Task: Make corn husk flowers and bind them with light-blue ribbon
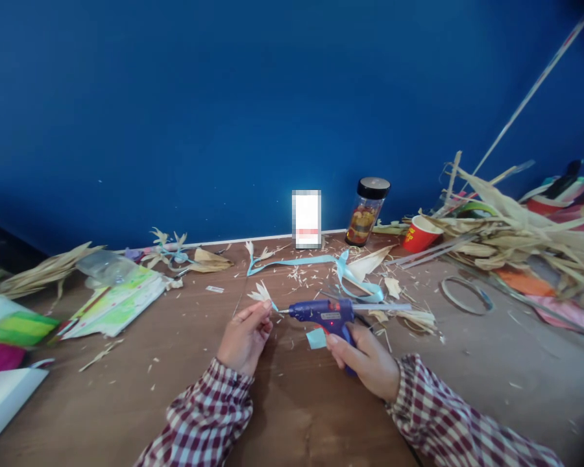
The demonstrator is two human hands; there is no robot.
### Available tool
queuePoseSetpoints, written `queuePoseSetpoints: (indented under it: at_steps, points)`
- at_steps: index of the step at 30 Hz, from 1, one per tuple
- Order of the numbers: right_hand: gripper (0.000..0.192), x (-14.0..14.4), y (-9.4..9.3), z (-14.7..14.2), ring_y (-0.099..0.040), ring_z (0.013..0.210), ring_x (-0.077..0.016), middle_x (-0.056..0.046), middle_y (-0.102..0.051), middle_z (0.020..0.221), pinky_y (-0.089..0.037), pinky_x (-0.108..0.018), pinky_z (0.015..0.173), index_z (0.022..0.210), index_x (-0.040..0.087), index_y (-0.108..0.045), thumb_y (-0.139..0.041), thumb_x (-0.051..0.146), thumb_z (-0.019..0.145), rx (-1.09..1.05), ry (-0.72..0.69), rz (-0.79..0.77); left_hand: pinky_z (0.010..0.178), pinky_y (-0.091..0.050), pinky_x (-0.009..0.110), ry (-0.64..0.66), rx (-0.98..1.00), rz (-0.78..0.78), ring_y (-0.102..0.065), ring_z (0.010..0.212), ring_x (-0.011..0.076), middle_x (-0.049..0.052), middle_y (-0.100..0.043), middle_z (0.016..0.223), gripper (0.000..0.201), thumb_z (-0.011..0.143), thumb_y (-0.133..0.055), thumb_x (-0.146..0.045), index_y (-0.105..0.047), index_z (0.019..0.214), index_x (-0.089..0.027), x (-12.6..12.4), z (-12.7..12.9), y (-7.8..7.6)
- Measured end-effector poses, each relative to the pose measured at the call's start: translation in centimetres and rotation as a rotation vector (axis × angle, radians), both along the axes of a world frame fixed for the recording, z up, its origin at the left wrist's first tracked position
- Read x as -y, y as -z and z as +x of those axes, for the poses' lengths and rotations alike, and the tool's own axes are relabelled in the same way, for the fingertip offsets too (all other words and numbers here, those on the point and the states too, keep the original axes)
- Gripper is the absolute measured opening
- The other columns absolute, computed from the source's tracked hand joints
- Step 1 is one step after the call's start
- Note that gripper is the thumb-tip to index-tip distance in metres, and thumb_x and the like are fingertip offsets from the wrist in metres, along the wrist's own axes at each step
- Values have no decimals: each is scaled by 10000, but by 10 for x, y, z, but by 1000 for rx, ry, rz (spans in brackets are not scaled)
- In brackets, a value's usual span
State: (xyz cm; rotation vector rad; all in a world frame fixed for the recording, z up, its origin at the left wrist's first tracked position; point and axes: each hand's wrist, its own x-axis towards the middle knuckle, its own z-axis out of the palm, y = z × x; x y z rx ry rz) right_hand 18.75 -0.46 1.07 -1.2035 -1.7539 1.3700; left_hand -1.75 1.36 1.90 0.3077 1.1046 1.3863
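Note:
Wrapped around the handle of a purple-blue hot glue gun (316,312), my right hand (363,357) keeps it level, nozzle to the left. A clear glue stick (384,307) juts from its back end, and a small red light glows on its side. My left hand (247,334) pinches a small pale corn husk flower (260,293) with a bit of blue ribbon at its base. The nozzle tip is at that blue base; whether they touch I cannot tell. A light blue paper square (316,338) lies under the gun. Behind, a blue ribbon (302,261) stretches across the table.
Dried husks (525,240) heap up at the right beside a red paper cup (421,233). A black-lidded jar (368,211) stands near the blue wall. A ring (467,295) lies on the right. Painted paper (119,301) and a white box (12,402) are at left. Husk scraps litter the table.

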Motion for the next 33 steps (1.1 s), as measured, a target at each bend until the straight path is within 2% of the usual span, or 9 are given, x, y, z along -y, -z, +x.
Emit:
queuePoseSetpoints:
  at_steps: [11, 27, 33]
  points:
    - [322, 1, 0, -2, -443, 516, -108, 20, -480, 552, -346, -229, 500, 693, 165, -484, -419, 446, 838, 87, 12, 20, 471, -422, 132, -38, -5, -12, -481, 491, 32, -14, -580, 596, 28, 626, -676, -123, -653, 640, -118, 0, 3, 2]
    - [322, 2, -3, -3, -442, 516, -109, 23, -474, 555, -353, -229, 503, 685, 168, -475, -405, 439, 844, 101, 38, 48, 474, -410, 126, -65, -8, -27, -471, 470, 22, -31, -575, 580, 32, 617, -681, -123, -654, 634, -130, 0, 3, 2]
    - [290, 3, -4, -4, -452, 529, -111, 25, -484, 566, -362, -227, 510, 740, 164, -509, -431, 427, 835, 85, 26, 61, 477, -410, 137, -55, -5, -30, -479, 470, 30, -25, -587, 581, 37, 629, -667, -111, -651, 609, -138, 0, 3, 1]
